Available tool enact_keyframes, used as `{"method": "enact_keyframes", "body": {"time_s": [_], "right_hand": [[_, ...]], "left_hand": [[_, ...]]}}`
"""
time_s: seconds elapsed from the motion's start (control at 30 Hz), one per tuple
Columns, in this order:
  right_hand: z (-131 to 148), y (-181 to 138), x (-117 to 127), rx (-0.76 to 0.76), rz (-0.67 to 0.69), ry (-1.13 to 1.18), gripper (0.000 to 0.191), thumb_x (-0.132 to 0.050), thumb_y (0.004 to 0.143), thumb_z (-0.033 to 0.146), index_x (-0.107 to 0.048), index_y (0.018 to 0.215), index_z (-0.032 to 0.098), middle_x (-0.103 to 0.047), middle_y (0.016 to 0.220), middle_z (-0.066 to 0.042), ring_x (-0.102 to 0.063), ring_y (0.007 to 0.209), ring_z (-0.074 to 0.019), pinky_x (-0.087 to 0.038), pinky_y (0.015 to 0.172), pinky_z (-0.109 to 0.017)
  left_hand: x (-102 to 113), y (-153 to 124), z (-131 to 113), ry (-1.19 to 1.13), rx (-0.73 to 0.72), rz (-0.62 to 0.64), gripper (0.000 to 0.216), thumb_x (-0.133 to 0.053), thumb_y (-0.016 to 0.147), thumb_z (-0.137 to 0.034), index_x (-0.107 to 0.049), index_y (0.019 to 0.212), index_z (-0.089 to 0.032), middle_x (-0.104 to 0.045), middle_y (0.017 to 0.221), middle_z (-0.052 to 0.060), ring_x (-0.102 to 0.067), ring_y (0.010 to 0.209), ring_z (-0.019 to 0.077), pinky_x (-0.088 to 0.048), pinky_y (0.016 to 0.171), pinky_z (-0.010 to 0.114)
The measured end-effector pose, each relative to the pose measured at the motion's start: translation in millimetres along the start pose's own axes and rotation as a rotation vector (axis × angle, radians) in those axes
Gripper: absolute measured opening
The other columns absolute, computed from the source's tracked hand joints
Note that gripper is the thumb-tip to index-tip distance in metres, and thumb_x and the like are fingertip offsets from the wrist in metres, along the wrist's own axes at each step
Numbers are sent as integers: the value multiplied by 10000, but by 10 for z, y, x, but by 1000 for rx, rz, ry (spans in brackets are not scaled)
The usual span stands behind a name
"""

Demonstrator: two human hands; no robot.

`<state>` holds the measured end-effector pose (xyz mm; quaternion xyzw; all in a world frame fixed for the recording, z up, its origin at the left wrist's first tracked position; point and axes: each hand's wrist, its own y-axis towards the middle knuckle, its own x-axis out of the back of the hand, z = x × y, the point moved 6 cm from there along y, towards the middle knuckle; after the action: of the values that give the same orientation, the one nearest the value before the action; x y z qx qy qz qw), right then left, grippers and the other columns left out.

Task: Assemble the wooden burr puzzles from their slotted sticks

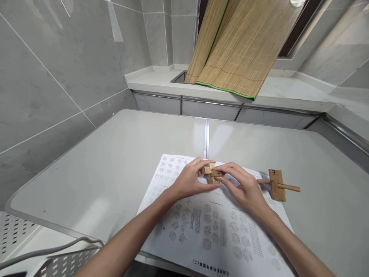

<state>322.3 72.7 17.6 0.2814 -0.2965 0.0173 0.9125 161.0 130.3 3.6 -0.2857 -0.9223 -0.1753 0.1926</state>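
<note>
Our left hand (pixel 190 181) and right hand (pixel 243 188) both grasp a small wooden puzzle cluster (pixel 211 172) just above the printed sheet (pixel 201 231), where uneven pinching could let loose blocks slip apart and drop.

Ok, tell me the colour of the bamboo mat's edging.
Green: the edging runs along the bamboo mat; head view.

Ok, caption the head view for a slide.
A wooden puzzle pinched between left hand and right hand above a printed sheet; a crossed wooden piece lies nearby.
</note>
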Motion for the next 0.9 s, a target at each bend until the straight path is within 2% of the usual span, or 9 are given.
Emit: {"method": "enact_keyframes", "body": {"time_s": [0.1, 0.17, 0.23, 0.33, 0.43, 0.57, 0.7, 0.8, 0.9], "right_hand": [[-1, -5, 9, -30, -14, 25, 219, -599, 1040, 248, -702, 1225, 303, -732, 1135, -74, -702, 1036, -260, -559, 854, -381], [-10, -2, 16, -51, -23, 51, 195, -621, 1032, 267, -708, 1201, 307, -734, 1146, -68, -696, 1061, -260, -552, 890, -388], [-23, 5, 21, -65, -34, 83, 172, -653, 1016, 304, -711, 1177, 314, -726, 1167, -62, -678, 1110, -264, -537, 945, -400], [-76, 8, 14, -128, -56, 133, 265, -654, 1011, 399, -673, 1265, 328, -686, 1286, -68, -640, 1181, -269, -512, 1007, -416], [-171, -17, -40, -266, -35, 174, 373, -583, 1037, 477, -599, 1373, 315, -656, 1362, -81, -632, 1189, -263, -505, 1011, -410], [-240, -54, -103, -373, 3, 184, 320, -545, 1045, 526, -645, 1163, 246, -720, 1069, -67, -665, 989, -238, -510, 882, -356], [-242, -53, -145, -432, 58, 327, 371, -516, 1044, 584, -625, 1019, 231, -655, 809, -17, -606, 742, -189, -484, 711, -309], [-231, -42, -173, -476, 113, 460, 403, -538, 1023, 623, -601, 949, 233, -586, 685, 19, -548, 653, -173, -457, 664, -303], [-236, -34, -199, -514, 145, 571, 424, -580, 1000, 636, -613, 902, 225, -571, 663, 24, -526, 632, -163, -453, 669, -308]], "left_hand": [[11, -2, -27, -44, -5, 7, 680, -877, 754, -499, -675, 1370, -297, -620, 1170, 70, -606, 963, 210, -519, 820, 324], [-3, -1, -36, -102, 38, 44, 675, -866, 769, -483, -660, 1385, -295, -641, 1177, 68, -610, 910, 191, -513, 751, 300], [-28, -3, -40, -193, 95, 91, 647, -841, 803, -443, -641, 1397, -279, -674, 1097, 50, -604, 829, 161, -502, 704, 279], [-44, -3, -55, -351, 130, 123, 614, -814, 837, -377, -622, 1409, -261, -692, 1022, 34, -599, 781, 134, -519, 739, 279], [-32, 2, -56, -465, 124, 108, 645, -827, 829, -340, -607, 1428, -249, -709, 1119, 72, -639, 854, 149, -539, 824, 306], [-51, -1, -31, -500, 134, 124, 701, -846, 811, -305, -584, 1457, -226, -707, 1099, 93, -679, 934, 183, -547, 892, 337], [-55, -11, -42, -449, 104, 135, 670, -809, 836, -298, -579, 1465, -257, -715, 1087, 76, -687, 1033, 210, -538, 972, 375], [-43, -18, -67, -385, 75, 142, 653, -777, 860, -294, -571, 1480, -274, -715, 1158, 91, -680, 1100, 234, -530, 1008, 402], [-38, -20, -76, -330, 58, 147, 667, -762, 876, -294, -550, 1508, -293, -693, 1259, 106, -664, 1154, 250, -517, 1038, 422]]}}
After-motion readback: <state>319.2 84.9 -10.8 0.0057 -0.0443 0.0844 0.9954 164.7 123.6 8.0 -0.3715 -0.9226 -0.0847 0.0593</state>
